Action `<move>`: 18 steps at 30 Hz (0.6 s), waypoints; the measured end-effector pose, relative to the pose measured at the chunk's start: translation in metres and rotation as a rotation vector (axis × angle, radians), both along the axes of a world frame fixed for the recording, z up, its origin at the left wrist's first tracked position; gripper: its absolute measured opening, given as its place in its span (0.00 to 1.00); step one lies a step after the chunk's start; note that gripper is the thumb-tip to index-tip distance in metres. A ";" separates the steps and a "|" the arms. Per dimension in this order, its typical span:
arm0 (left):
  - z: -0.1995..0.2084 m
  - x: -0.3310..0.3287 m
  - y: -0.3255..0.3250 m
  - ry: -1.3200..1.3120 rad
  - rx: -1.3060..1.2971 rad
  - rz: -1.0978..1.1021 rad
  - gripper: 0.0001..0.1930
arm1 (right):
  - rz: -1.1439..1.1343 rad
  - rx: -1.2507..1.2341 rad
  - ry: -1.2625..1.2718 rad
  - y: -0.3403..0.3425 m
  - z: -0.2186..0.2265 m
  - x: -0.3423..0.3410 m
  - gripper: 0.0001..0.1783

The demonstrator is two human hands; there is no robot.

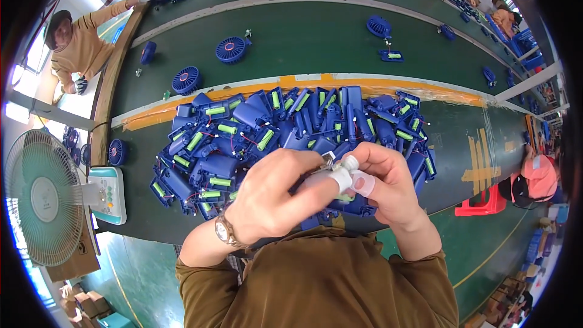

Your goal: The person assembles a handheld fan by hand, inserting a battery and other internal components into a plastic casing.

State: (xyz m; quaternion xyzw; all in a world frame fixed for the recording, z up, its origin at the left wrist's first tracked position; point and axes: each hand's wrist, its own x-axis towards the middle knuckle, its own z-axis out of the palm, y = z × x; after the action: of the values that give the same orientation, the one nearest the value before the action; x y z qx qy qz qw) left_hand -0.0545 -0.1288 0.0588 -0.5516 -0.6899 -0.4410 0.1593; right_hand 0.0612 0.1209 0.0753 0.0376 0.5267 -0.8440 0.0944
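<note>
My left hand (276, 191) and my right hand (388, 185) meet close in front of my chest, above the near edge of a pile. White or translucent covers wrap several of my fingertips. Both hands are closed, fingers pinched round a small pale and silvery part (328, 158) whose kind I cannot make out. Beneath and beyond them lies a heap of blue plastic housings (218, 164), many with a green cylindrical battery (265, 140) and thin wires. Part of the heap is hidden behind my hands.
Beyond an orange-taped ledge (291, 83), a green belt (303, 42) carries round blue fan heads (232, 50). A standing fan (45, 197) and a white box with knobs (109, 194) are at left. One person (82, 48) works far left, another (540, 179) sits right near a red stool (481, 205).
</note>
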 end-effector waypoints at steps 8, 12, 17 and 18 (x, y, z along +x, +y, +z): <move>0.005 0.017 0.000 -0.972 0.048 -0.075 0.13 | -0.279 0.848 0.532 -0.009 0.013 -0.012 0.11; 0.004 0.009 -0.002 -0.936 0.029 -0.093 0.11 | -0.279 0.944 0.575 -0.009 0.013 -0.016 0.12; 0.005 0.000 -0.003 -0.788 -0.017 -0.049 0.08 | -0.257 0.858 0.483 -0.009 0.003 -0.020 0.10; 0.005 -0.003 -0.003 -0.789 -0.021 -0.051 0.08 | -0.230 0.773 0.385 -0.008 0.001 -0.020 0.09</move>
State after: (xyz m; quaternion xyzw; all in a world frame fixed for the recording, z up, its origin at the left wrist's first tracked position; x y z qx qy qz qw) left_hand -0.0572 -0.1320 0.0643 -0.3581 -0.6887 -0.6159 -0.1348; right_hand 0.0409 0.1124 0.0763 -0.0292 0.8039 -0.5816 -0.1208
